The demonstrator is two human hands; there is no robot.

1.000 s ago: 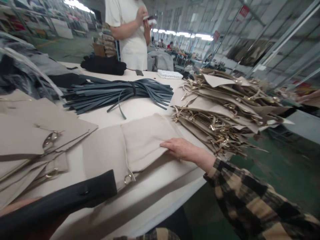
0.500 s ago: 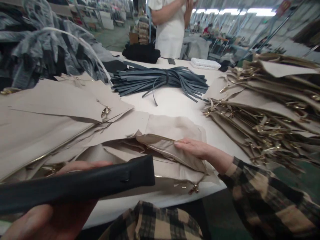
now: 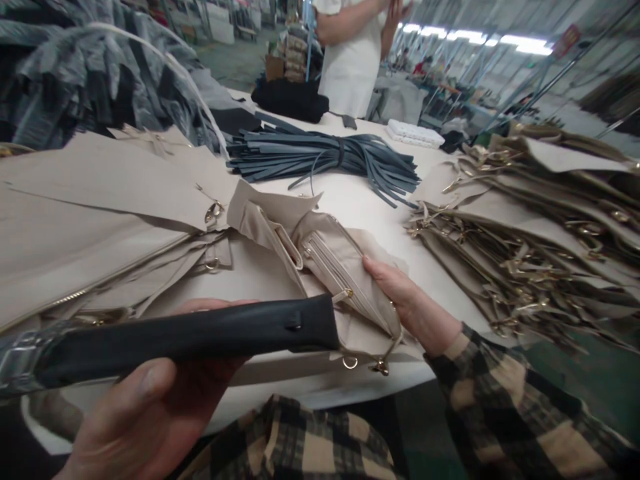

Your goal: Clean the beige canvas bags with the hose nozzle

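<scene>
My left hand [image 3: 160,407] is wrapped round a long black tube-like tool [image 3: 200,337]. Its squared tip reaches over the near side of a beige bag piece, and its left end runs into clear, ribbed plastic. With thumb and fingers closed on the edge, my right hand [image 3: 400,297] grips the right side of the open beige bag [image 3: 320,257]. Inside the bag show a lining and a zipped pocket [image 3: 330,270] with a gold puller. A gold ring and clasp hang at the bag's near right corner. The tool hides part of the bag's near left side.
Flat beige bag pieces [image 3: 100,187] lie stacked on the left. More, with gold hardware, are piled on the right [image 3: 540,220]. A tied bundle of dark blue-grey strips [image 3: 325,157] lies behind. Across the table [image 3: 370,220] stands a person in white [image 3: 350,67].
The bag has been spread wider, so its inside zipped pocket now shows. My left hand and the black tool have moved right and slightly up. My right hand still grips the bag's edge.
</scene>
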